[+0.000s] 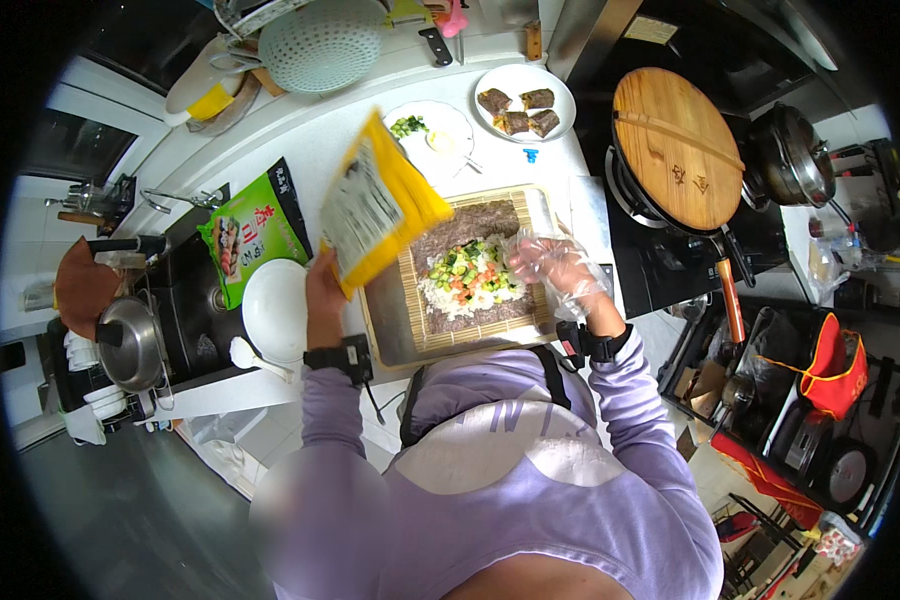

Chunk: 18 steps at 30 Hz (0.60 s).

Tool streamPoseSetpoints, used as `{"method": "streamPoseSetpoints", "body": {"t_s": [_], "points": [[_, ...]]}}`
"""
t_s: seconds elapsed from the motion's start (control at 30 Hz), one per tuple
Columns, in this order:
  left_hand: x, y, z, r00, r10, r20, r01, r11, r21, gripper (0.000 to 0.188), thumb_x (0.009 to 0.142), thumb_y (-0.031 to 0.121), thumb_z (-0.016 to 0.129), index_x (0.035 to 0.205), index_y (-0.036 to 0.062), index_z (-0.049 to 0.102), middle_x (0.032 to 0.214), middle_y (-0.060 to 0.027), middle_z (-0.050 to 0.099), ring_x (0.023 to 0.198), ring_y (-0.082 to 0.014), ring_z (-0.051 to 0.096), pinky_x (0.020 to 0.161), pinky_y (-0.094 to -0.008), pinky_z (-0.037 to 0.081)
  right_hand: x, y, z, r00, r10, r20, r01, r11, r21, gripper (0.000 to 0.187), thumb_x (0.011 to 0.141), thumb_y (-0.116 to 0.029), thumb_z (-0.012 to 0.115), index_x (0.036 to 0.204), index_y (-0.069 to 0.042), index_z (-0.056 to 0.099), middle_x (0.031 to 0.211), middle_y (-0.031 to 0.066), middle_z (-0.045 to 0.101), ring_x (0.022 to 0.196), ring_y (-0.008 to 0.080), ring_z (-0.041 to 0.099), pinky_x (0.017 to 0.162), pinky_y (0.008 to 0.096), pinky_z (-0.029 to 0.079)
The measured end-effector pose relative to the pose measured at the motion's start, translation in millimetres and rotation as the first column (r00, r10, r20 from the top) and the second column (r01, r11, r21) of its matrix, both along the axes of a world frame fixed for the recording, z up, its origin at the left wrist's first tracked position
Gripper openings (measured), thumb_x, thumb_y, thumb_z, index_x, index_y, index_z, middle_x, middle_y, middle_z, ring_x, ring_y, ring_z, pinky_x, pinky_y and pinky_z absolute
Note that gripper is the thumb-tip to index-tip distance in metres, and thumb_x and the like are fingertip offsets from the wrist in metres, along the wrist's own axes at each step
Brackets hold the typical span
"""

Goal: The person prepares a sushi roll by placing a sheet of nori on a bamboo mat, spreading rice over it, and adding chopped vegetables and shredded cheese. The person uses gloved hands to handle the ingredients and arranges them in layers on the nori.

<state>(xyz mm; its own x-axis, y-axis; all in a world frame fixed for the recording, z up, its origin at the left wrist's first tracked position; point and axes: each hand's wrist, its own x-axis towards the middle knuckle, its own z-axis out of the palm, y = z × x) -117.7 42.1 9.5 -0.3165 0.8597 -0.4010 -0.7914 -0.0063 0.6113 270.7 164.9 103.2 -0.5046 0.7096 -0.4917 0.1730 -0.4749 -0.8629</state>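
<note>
Over the white counter (pixel 310 135), a yellow packet (pixel 372 205), gripped firmly at its near-left corner by the left hand (pixel 325 288), points its long axis away from the body, left of the filling (pixel 475 275) on the seaweed (pixel 490 215), which the gloved right hand (pixel 562 268) is nearer, fingers half curled, contents unclear.

White, smooth countertop (pixel 310 160). Near front edge: rectangular, grey metal tray (pixel 385 320), lying flat. Beyond it: round white plate with dark rolls (pixel 562 95); left of that, round white plate with chopped greens (pixel 451 116), partly hidden. Small bright-blue piece (pixel 531 156) just below right-hand plate. Left of tray: round white dish (pixel 275 310), near long-handled white paddle (pixel 250 354), lying by front edge.
</note>
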Motion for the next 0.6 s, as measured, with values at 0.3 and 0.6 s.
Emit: {"method": "streamPoseSetpoints", "body": {"t_s": [0.3,0.6], "points": [[53,-74,4,0.979,-0.164,0.119,0.176,0.979,-0.104,0.051,0.079,0.005,0.052,0.129,-0.0041,0.044,0.119,-0.0154,0.057,0.105,-0.0259,0.059,0.091,-0.0342,0.048,-63,-25,17,0.95,0.306,0.054,-0.297,0.842,0.45,0.034,0.091,-0.027,0.06,0.107,0.002,0.063,0.084,0.007,0.065,0.067,0.0143,0.062,0.06,0.0262,0.052],[96,-72,23,-0.223,-0.547,-0.807,-0.252,0.832,-0.494,0.045,0.09,0.03,0.056,0.123,-0.0009,0.053,0.122,-0.0237,0.054,0.11,-0.037,0.054,0.094,-0.0396,0.043,-96,-45,9,0.946,0.28,-0.163,-0.287,0.958,-0.023,0.018,0.09,-0.018,0.061,0.085,-0.001,0.063,0.07,0.0021,0.06,0.058,0.0095,0.058,0.051,0.0245,0.048]]}}
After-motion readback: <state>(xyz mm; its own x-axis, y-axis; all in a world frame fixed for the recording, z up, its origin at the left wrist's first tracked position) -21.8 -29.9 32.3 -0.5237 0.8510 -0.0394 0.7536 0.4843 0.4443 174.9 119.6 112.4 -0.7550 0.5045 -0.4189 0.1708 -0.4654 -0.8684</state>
